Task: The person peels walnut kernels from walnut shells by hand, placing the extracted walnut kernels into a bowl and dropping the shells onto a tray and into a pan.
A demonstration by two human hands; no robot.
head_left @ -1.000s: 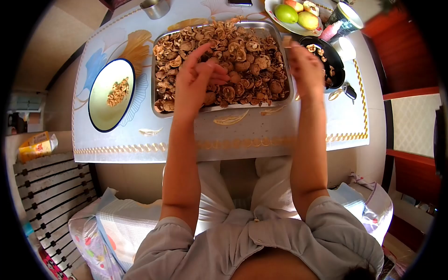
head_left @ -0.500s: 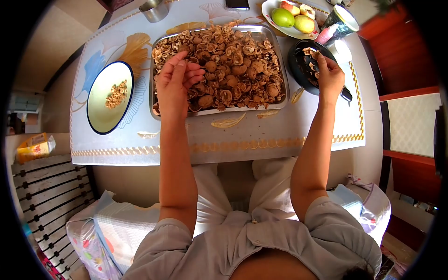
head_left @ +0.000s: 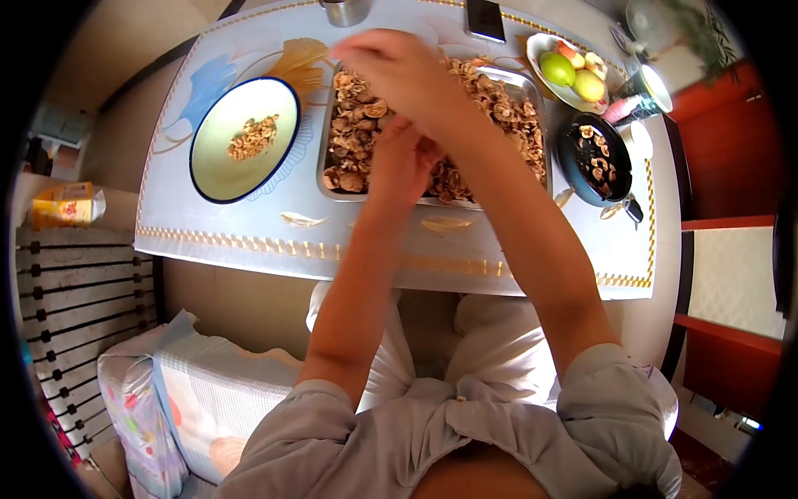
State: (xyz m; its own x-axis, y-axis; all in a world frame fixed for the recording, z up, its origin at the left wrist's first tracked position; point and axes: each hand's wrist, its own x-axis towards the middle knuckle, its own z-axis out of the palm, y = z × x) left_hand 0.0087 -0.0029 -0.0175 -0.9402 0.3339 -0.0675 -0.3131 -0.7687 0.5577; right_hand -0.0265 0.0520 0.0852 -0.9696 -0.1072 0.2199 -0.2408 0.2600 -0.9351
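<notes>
A metal tray (head_left: 345, 198) is heaped with walnut shells (head_left: 353, 133). My left hand (head_left: 403, 162) is over the middle of the tray, its fingers curled closed; what they hold, if anything, is hidden. Above and across it reaches my right hand (head_left: 395, 71), smeared by motion, fingers pointing left, so its grip is unclear. Left of the tray, a pale bowl with a blue rim (head_left: 204, 170) holds walnut kernels (head_left: 253, 138). On the right, a black pan (head_left: 573, 170) contains several walnut pieces (head_left: 598, 158).
A plate (head_left: 539, 43) of fruit, a pink bottle (head_left: 622, 109), a patterned cup (head_left: 655, 90) and a white cup (head_left: 638, 141) stand at the back right. A phone (head_left: 485, 21) and a metal cup (head_left: 346, 12) lie along the far edge.
My right hand has left the black pan and crossed leftward over the tray. My left hand's fingers have curled in beneath my right wrist. The view has shifted, moving the table contents in frame.
</notes>
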